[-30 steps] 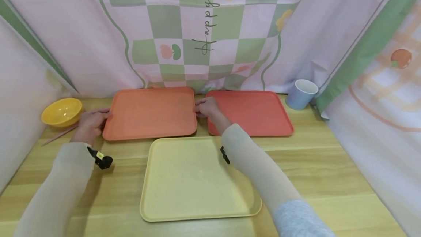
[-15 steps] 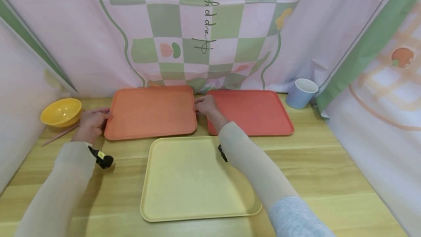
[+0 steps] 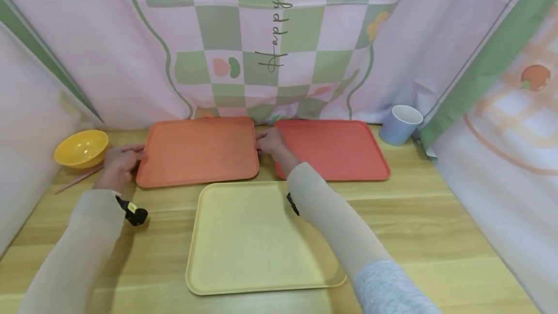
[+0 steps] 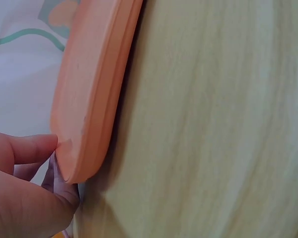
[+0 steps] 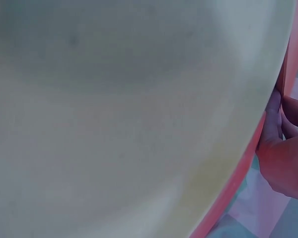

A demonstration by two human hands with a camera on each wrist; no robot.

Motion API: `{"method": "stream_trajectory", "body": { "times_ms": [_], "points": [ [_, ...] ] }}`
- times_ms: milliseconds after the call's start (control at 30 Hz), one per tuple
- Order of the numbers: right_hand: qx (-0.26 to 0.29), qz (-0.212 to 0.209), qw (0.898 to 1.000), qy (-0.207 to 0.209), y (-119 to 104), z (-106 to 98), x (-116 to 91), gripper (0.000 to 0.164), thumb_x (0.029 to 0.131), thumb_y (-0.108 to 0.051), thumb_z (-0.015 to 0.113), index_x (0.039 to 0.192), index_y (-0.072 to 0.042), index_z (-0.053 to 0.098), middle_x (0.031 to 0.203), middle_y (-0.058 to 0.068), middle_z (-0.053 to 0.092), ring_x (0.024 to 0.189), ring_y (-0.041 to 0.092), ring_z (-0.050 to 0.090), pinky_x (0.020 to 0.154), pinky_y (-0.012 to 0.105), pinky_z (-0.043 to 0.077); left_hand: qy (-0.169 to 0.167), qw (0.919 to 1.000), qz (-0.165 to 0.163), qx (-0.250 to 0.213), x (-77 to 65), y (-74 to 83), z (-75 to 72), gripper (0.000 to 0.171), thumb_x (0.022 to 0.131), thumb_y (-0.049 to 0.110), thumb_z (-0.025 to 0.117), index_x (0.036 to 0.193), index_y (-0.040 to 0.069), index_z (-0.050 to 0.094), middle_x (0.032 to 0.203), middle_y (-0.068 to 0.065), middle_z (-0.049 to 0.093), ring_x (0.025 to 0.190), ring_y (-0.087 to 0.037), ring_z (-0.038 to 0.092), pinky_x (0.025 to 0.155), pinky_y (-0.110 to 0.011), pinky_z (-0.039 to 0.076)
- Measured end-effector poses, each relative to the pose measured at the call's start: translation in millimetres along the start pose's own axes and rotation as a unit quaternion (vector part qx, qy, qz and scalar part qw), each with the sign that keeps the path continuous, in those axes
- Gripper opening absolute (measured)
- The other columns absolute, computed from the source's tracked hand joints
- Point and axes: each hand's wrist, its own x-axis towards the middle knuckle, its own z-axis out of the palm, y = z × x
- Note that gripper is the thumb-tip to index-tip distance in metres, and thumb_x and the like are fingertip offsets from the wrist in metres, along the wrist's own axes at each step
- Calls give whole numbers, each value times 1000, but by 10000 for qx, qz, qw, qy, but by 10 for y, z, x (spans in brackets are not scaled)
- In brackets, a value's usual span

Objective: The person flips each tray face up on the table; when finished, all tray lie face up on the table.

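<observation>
An orange tray [image 3: 198, 151] lies at the back left of the table, its dark underside shadow showing along the edge in the left wrist view. My left hand [image 3: 119, 161] pinches its left end, thumb and fingers [image 4: 35, 148] on either side of the rim. At the opposite end, my right hand [image 3: 271, 140] grips the rim between thumb and fingers, partly over the corner of a red tray [image 3: 331, 151]. Nearer to me lies a yellow tray [image 3: 257, 236], which fills most of the right wrist view, with my right forearm crossing above it.
A yellow bowl [image 3: 82, 149] stands at the far left, beside a thin pink stick [image 3: 78, 180] that runs under my left hand. A blue-purple cup [image 3: 400, 125] is at the back right. A printed curtain [image 3: 301, 71] hangs right behind the trays.
The orange tray has shifted slightly left and down in the head view, with both hands keeping hold of it. The other trays, bowl and cup stay put.
</observation>
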Motion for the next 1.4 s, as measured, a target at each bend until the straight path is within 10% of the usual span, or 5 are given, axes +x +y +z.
{"method": "stream_trajectory", "body": {
  "times_ms": [600, 1100, 1400],
  "points": [
    [103, 248, 9986, -465, -5, -4, 9, 28, 88, 16, 62, 115, 13, 69, 96, 17, 66, 75, 17, 64, 83, 34, 59, -90, 9997, 136, 160, 10, -42, -52, 53, 99, 0, 57, 151, 7, 48, 70, 22, 61, 85, -2, 58, 68, -17, 53],
    [222, 425, 9972, -570, 16, -7, 60, 30, 87, 17, 63, 117, 13, 67, 90, 11, 62, 76, 19, 66, 83, 35, 59, -73, 9988, 198, 447, 11, -17, -24, 52, 101, 7, 57, 152, 7, 47, 121, -2, 58, 91, -4, 57, 74, -18, 53],
    [328, 419, 9960, -713, -33, -98, 22, 30, 94, 7, 62, 124, 12, 62, 117, 21, 64, 78, 19, 66, 76, 29, 60, 60, 9978, 538, 391, 12, -7, 3, 48, 100, 15, 59, 146, 1, 51, 93, 6, 62, 77, -3, 60, 67, -20, 54]
  ]
}}
